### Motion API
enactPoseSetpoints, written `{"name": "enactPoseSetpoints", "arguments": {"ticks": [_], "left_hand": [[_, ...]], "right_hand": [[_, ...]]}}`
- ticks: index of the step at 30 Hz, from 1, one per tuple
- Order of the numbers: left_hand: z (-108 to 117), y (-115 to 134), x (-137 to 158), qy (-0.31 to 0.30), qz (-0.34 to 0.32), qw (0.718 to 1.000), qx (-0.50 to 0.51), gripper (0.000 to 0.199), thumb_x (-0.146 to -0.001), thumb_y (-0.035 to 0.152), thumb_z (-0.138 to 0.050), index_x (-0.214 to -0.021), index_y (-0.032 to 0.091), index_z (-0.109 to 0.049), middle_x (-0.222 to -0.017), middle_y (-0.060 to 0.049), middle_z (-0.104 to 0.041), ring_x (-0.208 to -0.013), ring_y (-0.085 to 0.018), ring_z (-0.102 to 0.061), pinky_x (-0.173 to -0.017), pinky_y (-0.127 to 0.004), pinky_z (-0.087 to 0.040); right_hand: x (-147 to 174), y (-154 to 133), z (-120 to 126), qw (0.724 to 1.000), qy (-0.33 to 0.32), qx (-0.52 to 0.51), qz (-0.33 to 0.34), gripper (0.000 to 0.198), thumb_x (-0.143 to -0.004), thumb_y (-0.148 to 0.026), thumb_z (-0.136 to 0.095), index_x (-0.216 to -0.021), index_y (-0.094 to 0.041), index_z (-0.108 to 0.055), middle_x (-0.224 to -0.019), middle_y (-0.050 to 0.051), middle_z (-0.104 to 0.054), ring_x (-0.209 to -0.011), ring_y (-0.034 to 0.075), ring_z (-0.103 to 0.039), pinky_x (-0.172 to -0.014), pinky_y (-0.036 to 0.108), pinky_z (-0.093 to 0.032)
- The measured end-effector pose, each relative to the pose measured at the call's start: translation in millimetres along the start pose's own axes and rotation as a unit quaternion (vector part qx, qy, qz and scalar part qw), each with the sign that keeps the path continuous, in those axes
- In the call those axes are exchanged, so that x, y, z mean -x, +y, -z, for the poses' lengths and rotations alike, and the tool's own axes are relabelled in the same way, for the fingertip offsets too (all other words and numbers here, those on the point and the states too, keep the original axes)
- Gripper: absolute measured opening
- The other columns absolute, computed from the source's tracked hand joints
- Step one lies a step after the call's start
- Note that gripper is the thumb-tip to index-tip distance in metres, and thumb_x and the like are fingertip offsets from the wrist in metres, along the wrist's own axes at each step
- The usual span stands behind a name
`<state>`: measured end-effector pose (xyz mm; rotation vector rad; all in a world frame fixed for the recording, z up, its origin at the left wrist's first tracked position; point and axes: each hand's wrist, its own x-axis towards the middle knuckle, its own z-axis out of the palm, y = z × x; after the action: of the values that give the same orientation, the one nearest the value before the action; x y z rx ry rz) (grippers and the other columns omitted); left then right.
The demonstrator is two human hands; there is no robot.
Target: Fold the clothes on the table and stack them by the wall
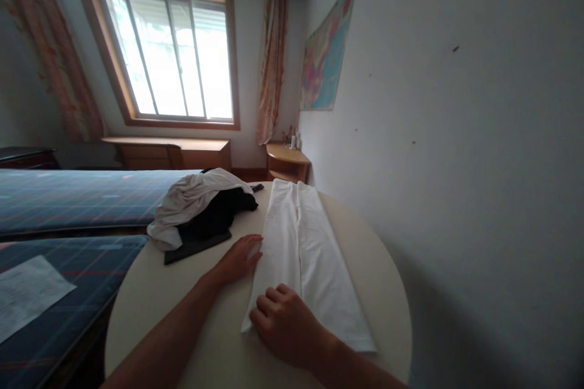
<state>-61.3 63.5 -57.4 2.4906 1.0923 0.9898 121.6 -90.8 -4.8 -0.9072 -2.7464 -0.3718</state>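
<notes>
A white cloth garment lies in a long flat strip on the round table. A seam or fold line runs down its middle, and its near hem is wider than the far end; its exact kind does not show. My left hand rests at its left edge, fingers stretched out and touching the cloth. Nearer to me, my right hand is closed over the garment's near left part, fingers curled onto the fabric. The fingertips are mostly hidden under that hand.
Left of the garment, a heap of white and black clothes sits on a dark flat item. Plaid mattresses adjoin the table's left side, one bearing a paper sheet. A wall stands close on the right.
</notes>
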Motion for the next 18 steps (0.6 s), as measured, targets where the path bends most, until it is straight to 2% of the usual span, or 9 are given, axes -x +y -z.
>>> {"name": "enactPoseSetpoints", "arguments": {"ticks": [5,10,12,15,18], "left_hand": [[3.5,6.5,-0.5,0.0,0.045,0.999,0.02,0.036,-0.092,0.033,-0.049,-0.124,0.019,-0.057,-0.127,-0.01,-0.063,-0.12,-0.024,-0.057,-0.108,-0.041,-0.043],[4.1,9.0,0.5,-0.038,0.006,0.999,-0.03,0.045,-0.088,0.029,-0.055,-0.132,0.018,-0.056,-0.137,-0.012,-0.057,-0.128,-0.026,-0.051,-0.111,-0.044,-0.04],[4.3,9.3,1.4,-0.064,-0.01,0.997,-0.052,0.046,-0.086,0.026,-0.057,-0.132,0.02,-0.058,-0.143,-0.011,-0.053,-0.132,-0.027,-0.048,-0.113,-0.046,-0.038],[6.3,12.9,1.9,-0.09,-0.014,0.993,-0.079,0.043,-0.086,0.021,-0.056,-0.128,0.023,-0.062,-0.143,-0.009,-0.053,-0.134,-0.029,-0.045,-0.113,-0.05,-0.036],[10.1,29.1,0.6,-0.087,-0.039,0.993,-0.072,0.037,-0.085,0.017,-0.055,-0.12,0.024,-0.067,-0.136,-0.007,-0.059,-0.133,-0.027,-0.046,-0.113,-0.049,-0.036]], "right_hand": [[-2.2,-10.9,-10.9,0.998,0.054,0.012,-0.031,0.005,-0.094,-0.024,-0.057,-0.092,-0.02,-0.056,-0.087,0.002,-0.061,-0.08,0.021,-0.054,-0.071,0.035,-0.04],[-1.9,-18.1,-17.2,1.0,0.0,-0.006,0.015,0.007,-0.093,-0.024,-0.058,-0.088,-0.019,-0.058,-0.084,0.002,-0.063,-0.076,0.02,-0.056,-0.067,0.032,-0.042],[2.0,-14.3,-11.8,0.998,-0.01,-0.048,0.034,0.006,-0.093,-0.023,-0.058,-0.098,-0.02,-0.06,-0.09,0.001,-0.065,-0.08,0.018,-0.058,-0.07,0.03,-0.044],[15.1,0.4,2.8,0.987,-0.016,-0.145,0.061,0.022,-0.089,-0.024,-0.06,-0.111,-0.025,-0.061,-0.098,0.0,-0.068,-0.084,0.015,-0.061,-0.075,0.025,-0.045],[36.4,25.7,17.1,0.974,-0.023,-0.226,0.013,0.021,-0.084,-0.021,-0.06,-0.105,-0.024,-0.064,-0.089,-0.001,-0.068,-0.079,0.013,-0.063,-0.072,0.022,-0.045]]}}
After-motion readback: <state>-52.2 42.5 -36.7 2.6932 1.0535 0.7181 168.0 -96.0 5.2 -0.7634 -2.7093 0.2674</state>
